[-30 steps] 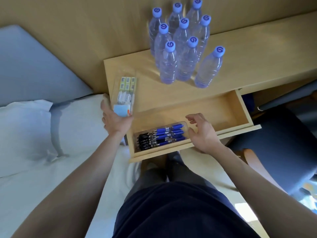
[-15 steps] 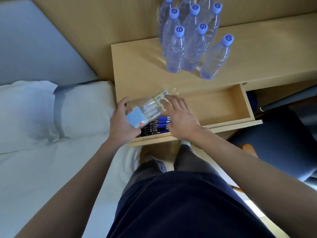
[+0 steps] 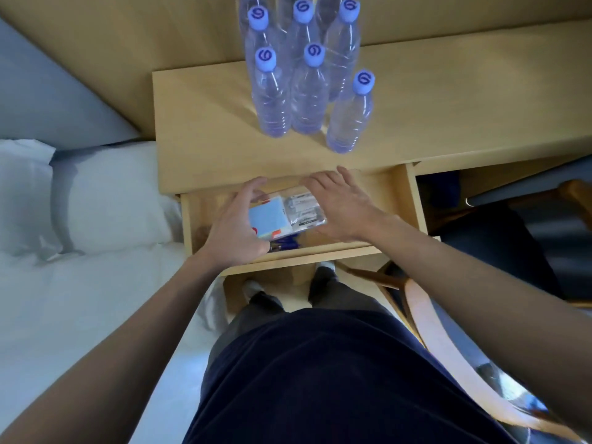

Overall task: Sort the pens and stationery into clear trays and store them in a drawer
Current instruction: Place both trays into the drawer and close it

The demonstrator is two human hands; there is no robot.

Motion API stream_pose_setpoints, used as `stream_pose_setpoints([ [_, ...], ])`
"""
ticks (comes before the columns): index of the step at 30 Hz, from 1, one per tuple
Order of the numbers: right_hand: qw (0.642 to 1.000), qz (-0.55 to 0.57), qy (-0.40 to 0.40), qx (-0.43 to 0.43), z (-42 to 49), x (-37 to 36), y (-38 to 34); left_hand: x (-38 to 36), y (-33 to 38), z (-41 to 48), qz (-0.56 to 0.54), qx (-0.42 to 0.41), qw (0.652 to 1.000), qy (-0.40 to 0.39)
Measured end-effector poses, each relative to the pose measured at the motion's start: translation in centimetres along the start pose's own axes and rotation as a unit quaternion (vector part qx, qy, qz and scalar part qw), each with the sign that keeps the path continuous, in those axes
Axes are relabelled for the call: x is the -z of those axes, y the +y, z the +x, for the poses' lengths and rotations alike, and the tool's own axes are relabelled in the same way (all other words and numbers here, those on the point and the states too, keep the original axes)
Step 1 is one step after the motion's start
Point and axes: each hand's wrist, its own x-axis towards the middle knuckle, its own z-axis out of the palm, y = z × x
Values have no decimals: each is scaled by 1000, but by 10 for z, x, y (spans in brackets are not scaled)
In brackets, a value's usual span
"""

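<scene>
The step in hand looks like storing the second tray; both hands hold a clear tray (image 3: 290,214) of stationery over the open drawer (image 3: 407,200) at the centre of the frame. The left hand (image 3: 235,232) grips the tray's left end, thumb toward the far side and fingers wrapped under the near edge; the right hand (image 3: 341,206) lies spread against its right end, fingers loose rather than clenched. Below the tray's near edge a few blue pens (image 3: 285,243) show, lying in the drawer's front part; whether the tray rests on them or hangs just above I cannot tell. The next move, I judge, calls for setting the tray down level, then letting go and pushing the drawer shut.

A pale blue pad (image 3: 267,216) with red marks fills the tray's left half; the packets beside it carry print too blurred to read. On the worktop (image 3: 205,129) in the upper centre stand water bottles (image 3: 307,91); each blue cap bears a dark swirl like a "6" or "G".
</scene>
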Motion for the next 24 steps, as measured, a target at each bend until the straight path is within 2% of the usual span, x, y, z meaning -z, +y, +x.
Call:
stream_pose_setpoints([
  [5, 1000, 6, -11, -21, 3, -8, 45, -27, 20, 26, 36, 19, 999, 3],
  [11, 997, 4, -48, -59, -5, -30, 89, -38, 18, 43, 43, 85, 995, 7],
  [15, 995, -2, -78, -59, -13, -44, 113, -46, 13, 39, 37, 159, 986, -27],
  [24, 991, -38, -122, -43, -21, -66, 124, -74, -3, 17, 53, 204, 974, -78],
])
